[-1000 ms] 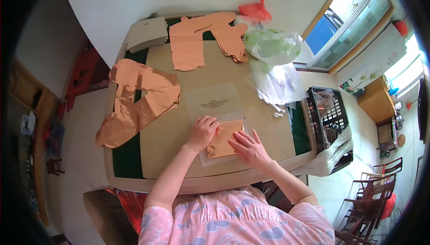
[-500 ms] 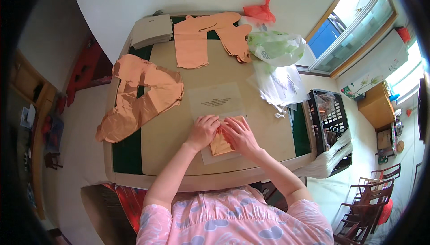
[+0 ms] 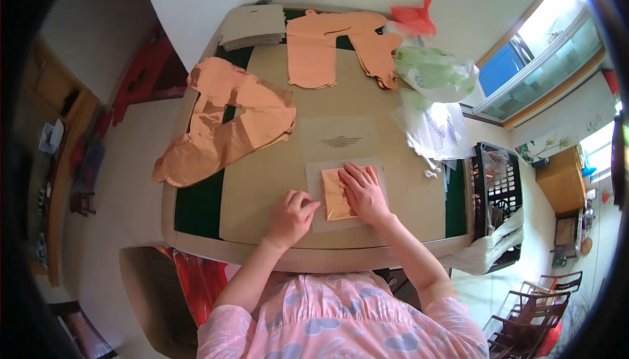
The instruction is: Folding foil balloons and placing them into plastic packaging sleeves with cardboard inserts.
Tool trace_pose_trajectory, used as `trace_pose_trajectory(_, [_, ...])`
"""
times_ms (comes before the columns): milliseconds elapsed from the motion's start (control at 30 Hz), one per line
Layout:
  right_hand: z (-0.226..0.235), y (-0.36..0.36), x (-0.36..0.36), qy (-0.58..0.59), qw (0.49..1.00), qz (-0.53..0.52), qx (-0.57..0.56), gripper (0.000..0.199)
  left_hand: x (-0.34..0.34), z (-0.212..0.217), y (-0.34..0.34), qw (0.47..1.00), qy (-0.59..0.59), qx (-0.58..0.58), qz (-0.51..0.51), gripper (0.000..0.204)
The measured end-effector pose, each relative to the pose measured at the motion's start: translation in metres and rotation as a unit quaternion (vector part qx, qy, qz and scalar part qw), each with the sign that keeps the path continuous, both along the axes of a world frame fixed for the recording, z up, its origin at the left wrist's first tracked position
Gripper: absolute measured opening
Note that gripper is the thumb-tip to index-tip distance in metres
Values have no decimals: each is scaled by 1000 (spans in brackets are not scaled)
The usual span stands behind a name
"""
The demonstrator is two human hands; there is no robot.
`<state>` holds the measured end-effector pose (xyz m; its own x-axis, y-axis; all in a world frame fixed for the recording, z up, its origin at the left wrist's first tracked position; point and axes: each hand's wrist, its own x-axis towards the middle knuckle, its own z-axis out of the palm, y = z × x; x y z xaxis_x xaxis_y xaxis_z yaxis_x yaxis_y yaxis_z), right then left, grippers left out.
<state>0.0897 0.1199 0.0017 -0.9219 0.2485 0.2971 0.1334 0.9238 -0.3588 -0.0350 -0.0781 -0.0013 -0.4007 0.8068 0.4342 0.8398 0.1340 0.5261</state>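
A folded copper-coloured foil packet lies near the table's front edge. My right hand rests flat over its right half with the fingers stretched out. Under or around the packet is a clear plastic bag with printing on its far part; whether the foil is on it or inside, I cannot tell. Just left of the packet, my left hand has its fingers curled and thumb and forefinger together by the bag's left edge. Anything between those fingertips is too small to make out.
Flat copper foil balloons lie at the left and at the far middle. Grey card sheets are stacked far left. A green-white plastic bag, clear bags and a red bag sit far right, near a black crate.
My left hand has come off the packet, down and left. My right hand now lies flatter on the foil. The whole view has shifted slightly.
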Motion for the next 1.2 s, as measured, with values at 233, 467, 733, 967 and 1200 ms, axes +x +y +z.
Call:
trace_pose_trajectory(233, [-2, 0, 0, -12, 1000, -1, -6, 41, 0, -1, 10, 1000, -3, -3, 16, 20])
trace_pose_trajectory(467, [-3, 1, 1, -13, 1000, -1, -9, 41, 13, 9, 7, 996, 67, 0, -54, 30])
trace_pose_trajectory(733, [0, 6, 2, -4, 999, 13, -34, 39, 31, 27, 11, 979, 94, -137, -120, 36])
trace_pose_trajectory(967, [-4, 6, 3, -6, 1000, 12, -25, 38, 45, 9, 26, 941, 249, -208, -91, 26])
trace_pose_trajectory(1200, [-1, 5, 2, -2, 1000, 11, -25, 38, 43, 12, 31, 952, 222, -188, -97, 16])
